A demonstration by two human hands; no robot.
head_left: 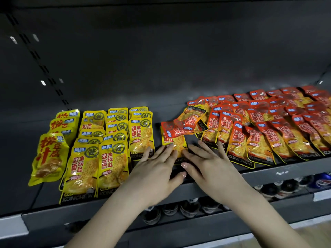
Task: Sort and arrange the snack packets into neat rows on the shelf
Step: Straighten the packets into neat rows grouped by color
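Observation:
Yellow snack packets (111,140) lie in overlapping rows on the left of the dark shelf (107,204). Red packets (268,126) fill the right side in slanted rows. Between the two groups sits a small loose pile of red packets (176,135), some turned sideways. My left hand (157,169) and my right hand (209,161) lie flat, fingers spread, on the near end of the lowest packet of that pile. The fingertips of both hands press on it from either side. Neither hand lifts a packet.
A larger yellow packet with different print (47,158) lies at the far left. Below the shelf's front lip stand dark bottle caps (188,208) and cans (320,181). The slotted upright (38,58) runs up the back left wall.

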